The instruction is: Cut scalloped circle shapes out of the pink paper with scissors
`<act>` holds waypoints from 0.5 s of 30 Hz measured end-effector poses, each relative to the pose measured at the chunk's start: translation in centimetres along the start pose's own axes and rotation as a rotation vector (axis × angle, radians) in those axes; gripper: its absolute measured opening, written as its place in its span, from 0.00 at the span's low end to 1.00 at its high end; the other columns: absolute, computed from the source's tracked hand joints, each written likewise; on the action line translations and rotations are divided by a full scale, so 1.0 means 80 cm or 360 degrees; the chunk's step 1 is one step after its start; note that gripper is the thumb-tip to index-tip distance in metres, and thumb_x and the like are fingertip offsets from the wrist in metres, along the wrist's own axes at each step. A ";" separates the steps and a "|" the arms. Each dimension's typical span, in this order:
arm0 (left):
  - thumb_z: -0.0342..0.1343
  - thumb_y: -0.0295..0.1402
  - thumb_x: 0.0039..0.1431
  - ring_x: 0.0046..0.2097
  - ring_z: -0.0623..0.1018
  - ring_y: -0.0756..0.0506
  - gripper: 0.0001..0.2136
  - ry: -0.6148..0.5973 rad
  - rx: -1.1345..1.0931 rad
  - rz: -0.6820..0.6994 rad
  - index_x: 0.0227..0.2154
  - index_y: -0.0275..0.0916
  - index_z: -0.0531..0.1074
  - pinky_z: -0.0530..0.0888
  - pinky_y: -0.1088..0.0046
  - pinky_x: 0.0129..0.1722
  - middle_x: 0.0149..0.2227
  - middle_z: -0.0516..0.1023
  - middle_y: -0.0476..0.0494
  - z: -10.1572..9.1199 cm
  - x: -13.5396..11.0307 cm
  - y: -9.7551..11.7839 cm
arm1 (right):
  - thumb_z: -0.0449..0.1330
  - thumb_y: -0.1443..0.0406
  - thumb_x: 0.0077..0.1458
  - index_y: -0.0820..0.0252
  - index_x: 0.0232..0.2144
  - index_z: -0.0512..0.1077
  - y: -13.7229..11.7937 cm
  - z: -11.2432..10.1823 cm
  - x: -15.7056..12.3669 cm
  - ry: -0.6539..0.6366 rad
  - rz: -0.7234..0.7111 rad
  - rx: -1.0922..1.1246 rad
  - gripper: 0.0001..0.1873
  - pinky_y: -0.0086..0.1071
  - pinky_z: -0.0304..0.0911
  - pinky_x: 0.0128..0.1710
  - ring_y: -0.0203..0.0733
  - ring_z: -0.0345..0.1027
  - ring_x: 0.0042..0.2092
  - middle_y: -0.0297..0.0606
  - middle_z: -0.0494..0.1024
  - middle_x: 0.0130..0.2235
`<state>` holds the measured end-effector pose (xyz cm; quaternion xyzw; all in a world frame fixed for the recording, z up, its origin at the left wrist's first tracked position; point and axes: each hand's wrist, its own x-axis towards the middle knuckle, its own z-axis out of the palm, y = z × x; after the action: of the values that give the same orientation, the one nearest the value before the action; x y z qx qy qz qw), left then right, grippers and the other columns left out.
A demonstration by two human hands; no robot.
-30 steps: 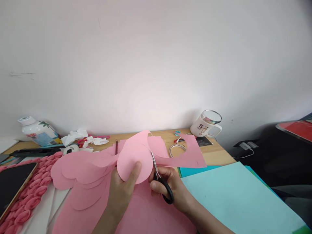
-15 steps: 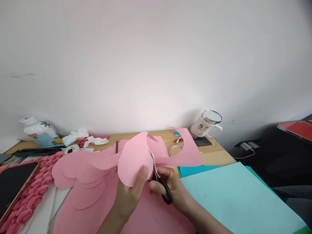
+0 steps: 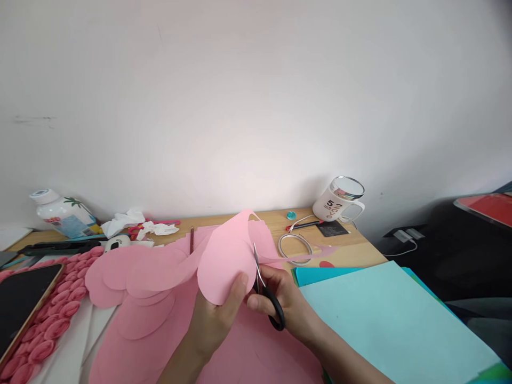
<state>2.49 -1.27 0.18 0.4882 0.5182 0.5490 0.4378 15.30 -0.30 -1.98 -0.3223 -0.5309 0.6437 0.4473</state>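
My left hand [image 3: 218, 317] pinches a pink sheet of paper [image 3: 226, 266], with the thumb on the near face of its rounded part. The other fingers are behind the paper. Black-handled scissors [image 3: 269, 298] are gripped in my right hand [image 3: 286, 298], their blades pointing up at the right edge of the rounded part. From that part a strip of paper curls over the top and off to the left, and a thin strip trails out to the right. Several pink paper rounds [image 3: 148, 317] overlap beneath and left of my hands.
A white mug [image 3: 339, 200] stands at the back right beside a coiled white cable [image 3: 296, 248]. Light blue sheets [image 3: 392, 314] lie at right. On the left are a phone [image 3: 26, 298], a white bottle [image 3: 64, 213] and crumpled tissues [image 3: 124, 221]. A pencil [image 3: 192, 240] rests on pink sheets.
The pink offcut on the right has swung down and now shows as a thin strip, uncovering the cable. The scissors have shifted slightly along the edge, and the rounded part has tilted.
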 end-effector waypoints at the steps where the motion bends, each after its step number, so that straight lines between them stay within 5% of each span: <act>1: 0.56 0.36 0.46 0.37 0.77 0.43 0.08 -0.0009 0.0021 0.0006 0.28 0.38 0.75 0.74 0.73 0.35 0.29 0.79 0.44 -0.001 0.000 0.000 | 0.67 0.52 0.38 0.62 0.24 0.64 0.000 0.000 0.000 -0.0005 0.0011 -0.0015 0.22 0.27 0.44 0.23 0.31 0.46 0.24 0.27 0.57 0.21; 4: 0.55 0.37 0.46 0.32 0.76 0.43 0.07 -0.0062 0.0089 -0.0011 0.22 0.39 0.74 0.73 0.72 0.31 0.23 0.77 0.46 -0.003 0.001 0.003 | 0.67 0.52 0.37 0.61 0.24 0.64 0.000 -0.001 -0.001 -0.0020 0.0025 -0.0027 0.22 0.27 0.44 0.23 0.31 0.47 0.24 0.27 0.58 0.22; 10: 0.54 0.37 0.46 0.34 0.76 0.43 0.09 -0.0081 0.0104 -0.0099 0.27 0.39 0.75 0.73 0.72 0.34 0.28 0.78 0.45 -0.004 0.001 0.009 | 0.66 0.53 0.39 0.61 0.24 0.63 0.000 -0.002 -0.001 -0.0027 0.0007 -0.0042 0.21 0.27 0.43 0.23 0.31 0.46 0.24 0.27 0.58 0.22; 15: 0.54 0.39 0.46 0.32 0.76 0.43 0.09 -0.0115 0.0154 -0.0123 0.20 0.40 0.72 0.72 0.72 0.32 0.22 0.76 0.46 -0.006 0.002 0.006 | 0.67 0.52 0.38 0.61 0.23 0.63 -0.002 -0.002 0.000 -0.0018 0.0017 -0.0041 0.21 0.27 0.44 0.23 0.31 0.46 0.24 0.27 0.58 0.21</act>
<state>2.04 -1.22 0.67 0.5081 0.5464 0.4881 0.4529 15.45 -0.25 -1.87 -0.3270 -0.5399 0.6410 0.4367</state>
